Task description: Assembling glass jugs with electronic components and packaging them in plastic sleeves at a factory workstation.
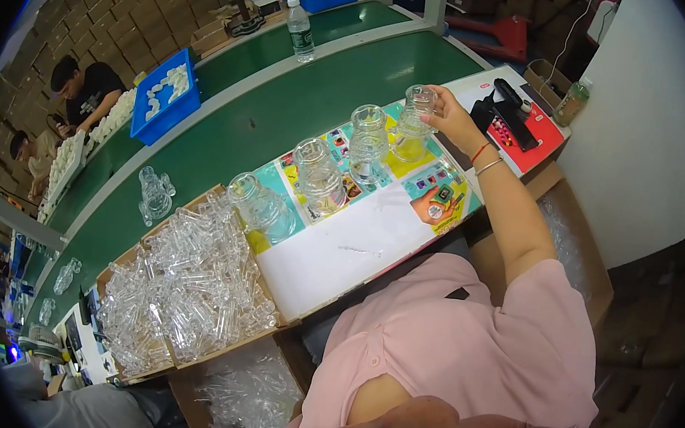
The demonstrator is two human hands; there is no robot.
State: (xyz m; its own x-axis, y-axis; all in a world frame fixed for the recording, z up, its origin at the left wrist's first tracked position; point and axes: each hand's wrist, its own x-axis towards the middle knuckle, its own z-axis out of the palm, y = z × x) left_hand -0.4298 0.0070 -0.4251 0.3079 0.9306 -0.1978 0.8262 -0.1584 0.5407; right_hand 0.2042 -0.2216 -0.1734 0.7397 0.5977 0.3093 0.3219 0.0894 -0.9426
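My right hand (451, 119) has its fingers closed around the upper part of a clear plastic jar-shaped piece (411, 142), which stands upright at the far right end of a row. Next to it are three more clear pieces of the same bulging shape: one (369, 145) nearest to the held one, a second (319, 178) in the middle, and a third (263, 207) at the left end, leaning. They stand on a colourful printed board (410, 189) with a white sheet (347, 255) at its front. My left hand is out of view.
A cardboard box (268, 277) of small clear plastic parts sits at the left. Behind runs a green conveyor (244, 124) with a clear figure-shaped piece (155, 195), a blue tray (156, 108) and a water bottle (300, 29). A red sheet (531, 153) bears black items. Other people work far left.
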